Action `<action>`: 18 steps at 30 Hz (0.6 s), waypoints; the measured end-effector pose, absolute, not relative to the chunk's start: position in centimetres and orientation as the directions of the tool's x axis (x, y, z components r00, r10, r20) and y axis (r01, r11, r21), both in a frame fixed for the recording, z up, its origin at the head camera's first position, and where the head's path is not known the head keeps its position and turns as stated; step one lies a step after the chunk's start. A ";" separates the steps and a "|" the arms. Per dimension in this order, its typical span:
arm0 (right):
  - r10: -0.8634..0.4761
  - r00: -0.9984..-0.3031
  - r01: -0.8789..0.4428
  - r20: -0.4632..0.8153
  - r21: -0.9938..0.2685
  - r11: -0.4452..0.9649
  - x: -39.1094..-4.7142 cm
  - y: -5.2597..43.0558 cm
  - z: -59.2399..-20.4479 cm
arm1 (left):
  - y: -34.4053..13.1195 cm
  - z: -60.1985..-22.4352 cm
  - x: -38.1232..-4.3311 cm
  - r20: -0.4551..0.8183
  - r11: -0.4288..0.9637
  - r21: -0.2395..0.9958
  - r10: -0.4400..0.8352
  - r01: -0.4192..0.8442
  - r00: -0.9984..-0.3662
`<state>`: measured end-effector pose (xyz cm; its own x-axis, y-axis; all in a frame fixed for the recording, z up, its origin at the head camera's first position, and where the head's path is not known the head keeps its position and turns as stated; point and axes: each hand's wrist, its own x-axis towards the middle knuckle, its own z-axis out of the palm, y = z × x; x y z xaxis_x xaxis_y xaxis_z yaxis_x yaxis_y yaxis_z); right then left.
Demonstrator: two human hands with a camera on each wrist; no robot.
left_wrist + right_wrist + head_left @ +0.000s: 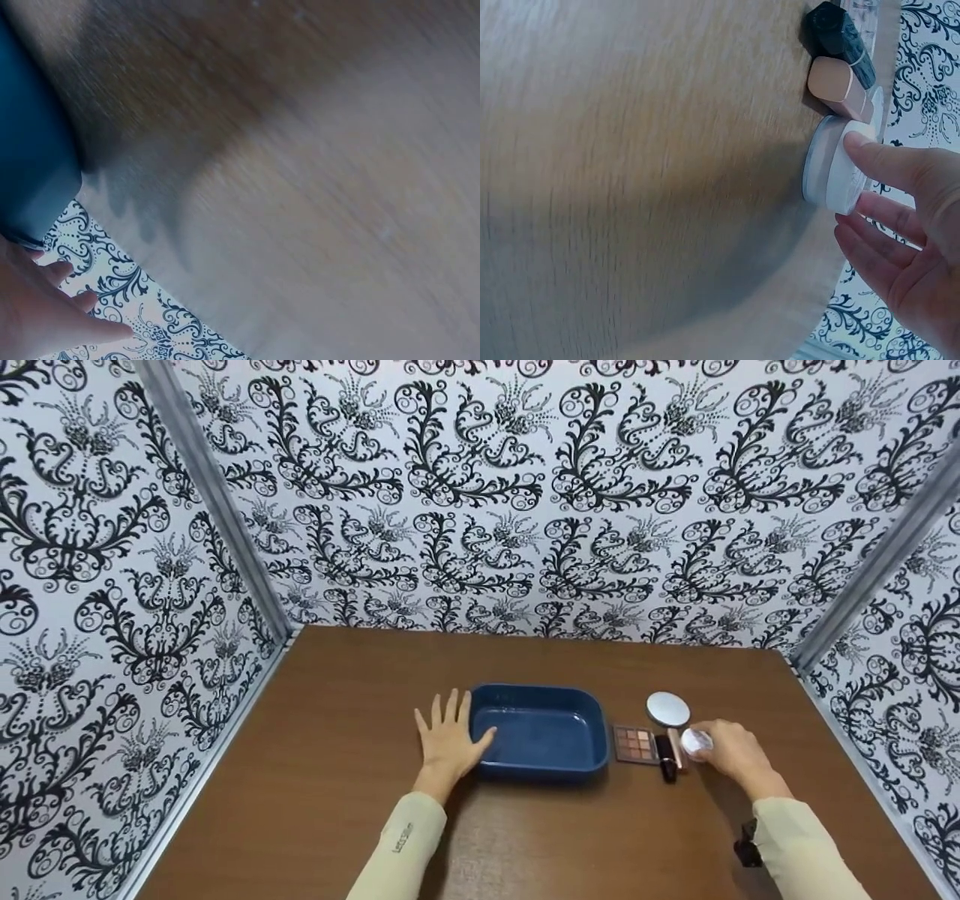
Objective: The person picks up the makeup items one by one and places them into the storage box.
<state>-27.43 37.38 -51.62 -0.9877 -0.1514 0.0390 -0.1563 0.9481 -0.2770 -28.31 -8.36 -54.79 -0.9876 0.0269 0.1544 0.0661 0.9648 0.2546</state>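
My left hand (448, 739) lies at the left side of a blue rectangular dish (540, 769), its fingers spread and its thumb over the rim. In the left wrist view the dish's side (34, 142) shows beside the fingers (86, 326). With thumb and fingers my right hand (735, 754) pinches a small round jar with a white lid (844, 169), which sits on the table. Left of that jar lie a pinkish lipstick-like tube (838, 84), a black tube (666, 757) and an eyeshadow palette (635, 745). Behind them is a round silver-white compact (667, 709).
The brown wooden table (337, 720) carries all these things. Patterned black-and-white walls (525, 510) rise at the back and both sides, with grey metal posts (217, 495) at the corners. A dark device (748, 847) sits at the right wrist.
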 end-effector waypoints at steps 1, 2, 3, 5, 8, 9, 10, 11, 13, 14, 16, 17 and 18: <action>-0.155 -0.987 -0.158 0.034 -0.286 0.945 -27.5 37.4 -51.7 | -8.4 -54.8 -28.3 0.160 0.963 0.259 0.028 0.069 -0.987; -0.159 -0.987 -0.162 0.033 -0.294 0.942 -27.5 37.4 -51.7 | -8.5 -54.9 -28.2 0.163 0.962 0.263 0.029 0.072 -0.986; -0.164 -0.986 -0.166 0.032 -0.303 0.938 -27.5 37.4 -51.7 | -8.5 -54.9 -28.2 0.165 0.961 0.267 0.031 0.075 -0.986; -0.172 -0.985 -0.172 0.028 -0.317 0.933 -27.4 37.6 -51.8 | -8.5 -55.1 -28.0 0.162 0.960 0.269 0.034 0.078 -0.986; -0.180 -0.983 -0.180 0.030 -0.321 0.930 -27.2 37.8 -51.5 | -8.4 -55.1 -27.8 0.174 0.962 0.262 0.036 0.081 -0.984; -0.179 -0.983 -0.179 0.030 -0.324 0.929 -27.2 37.8 -51.4 | -8.4 -55.0 -27.8 0.180 0.963 0.255 0.035 0.081 -0.983; -0.178 -0.984 -0.178 0.031 -0.324 0.929 -27.2 37.9 -51.3 | -8.5 -54.9 -27.9 0.188 0.965 0.251 0.034 0.082 -0.982; -0.177 -0.984 -0.177 0.032 -0.324 0.929 -27.2 37.9 -51.1 | -8.5 -54.8 -28.0 0.195 0.965 0.247 0.034 0.083 -0.980; -0.175 -0.984 -0.178 0.038 -0.323 0.930 -27.3 38.1 -50.8 | -8.6 -54.7 -28.1 0.212 0.967 0.239 0.035 0.087 -0.977; -0.174 -0.984 -0.178 0.041 -0.322 0.930 -27.2 38.2 -50.8 | -8.6 -54.7 -28.1 0.212 0.969 0.233 0.035 0.086 -0.977; -0.177 -0.983 -0.183 0.048 -0.314 0.932 -27.2 38.4 -50.6 | -8.6 -54.7 -28.2 0.212 0.970 0.229 0.036 0.086 -0.977; -0.178 -0.983 -0.186 0.054 -0.309 0.933 -27.2 38.6 -50.5 | -8.5 -54.8 -28.2 0.207 0.970 0.227 0.037 0.085 -0.978; -0.176 -0.983 -0.186 0.059 -0.305 0.934 -27.2 38.7 -50.5 | -8.5 -54.8 -28.2 0.208 0.970 0.227 0.037 0.085 -0.977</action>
